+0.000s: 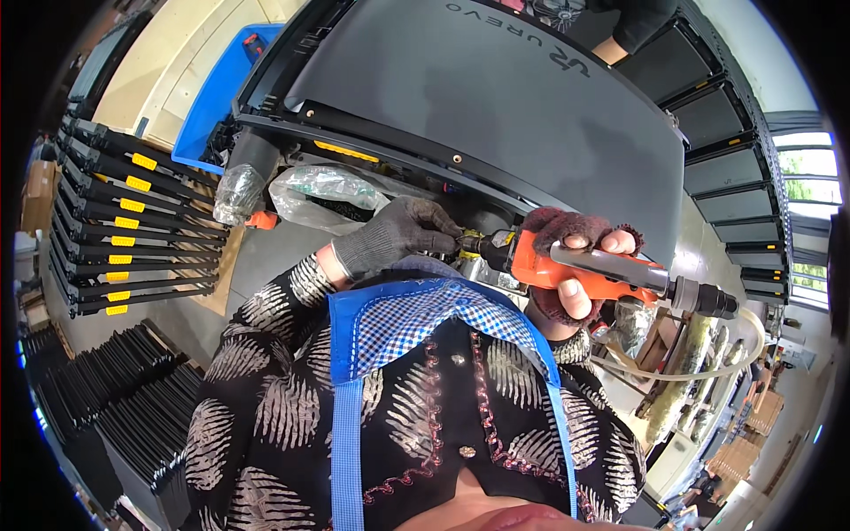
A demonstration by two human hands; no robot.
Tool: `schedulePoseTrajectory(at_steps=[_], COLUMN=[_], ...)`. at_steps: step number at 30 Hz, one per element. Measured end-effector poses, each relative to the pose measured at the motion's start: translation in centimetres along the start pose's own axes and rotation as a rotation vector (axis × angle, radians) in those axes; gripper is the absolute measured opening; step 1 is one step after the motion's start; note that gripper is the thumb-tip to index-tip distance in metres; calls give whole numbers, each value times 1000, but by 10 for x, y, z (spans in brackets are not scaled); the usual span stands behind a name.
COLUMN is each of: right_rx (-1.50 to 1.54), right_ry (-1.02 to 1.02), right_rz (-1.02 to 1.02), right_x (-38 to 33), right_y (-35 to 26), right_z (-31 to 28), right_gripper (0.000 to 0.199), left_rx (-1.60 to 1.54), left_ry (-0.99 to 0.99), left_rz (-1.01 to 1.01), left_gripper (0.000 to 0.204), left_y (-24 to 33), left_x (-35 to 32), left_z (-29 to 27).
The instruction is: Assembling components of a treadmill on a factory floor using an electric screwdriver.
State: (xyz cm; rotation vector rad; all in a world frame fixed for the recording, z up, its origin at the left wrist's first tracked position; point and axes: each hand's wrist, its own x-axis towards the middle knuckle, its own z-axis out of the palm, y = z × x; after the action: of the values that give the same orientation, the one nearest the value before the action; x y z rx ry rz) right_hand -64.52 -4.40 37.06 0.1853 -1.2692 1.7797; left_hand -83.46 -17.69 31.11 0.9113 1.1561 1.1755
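My right hand, in a dark red fingerless glove, is wrapped round an orange air screwdriver. Its nose points left, and the air hose fitting is at its right end. In a grey glove, my left hand has its fingers pinched together at the tool's tip; whatever lies between them is too small to make out. Both hands are in front of a treadmill with a dark grey belt, close to its near edge. Screw heads show along the dark frame rail.
A clear plastic bag and a plastic-wrapped cylinder sit below the near rail. Behind them is a blue bin. Stacked black frames stand at left, more treadmill decks at right. Another person's arm reaches in at the far side.
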Motion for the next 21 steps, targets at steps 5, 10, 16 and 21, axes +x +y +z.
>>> schedulePoseTrajectory(at_steps=[5,10,16,21], right_rx=[46,-8,-214,-423], right_ry=[-5,83,46,-98], right_rz=[-26,-87,-157,-127], right_x=[6,22,41,67], right_y=[7,19,47,73], right_z=[-7,0,-12,-16], right_gripper=[49,48,48,46], left_rx=[-520,555,-695,-876], left_ry=[33,166,273,409], left_rz=[-157,560,-72,35], left_gripper=[18,18,18,16], left_y=[-6,-27,-22,-36], left_x=[5,26,65,82], left_z=[9,2,9,-2])
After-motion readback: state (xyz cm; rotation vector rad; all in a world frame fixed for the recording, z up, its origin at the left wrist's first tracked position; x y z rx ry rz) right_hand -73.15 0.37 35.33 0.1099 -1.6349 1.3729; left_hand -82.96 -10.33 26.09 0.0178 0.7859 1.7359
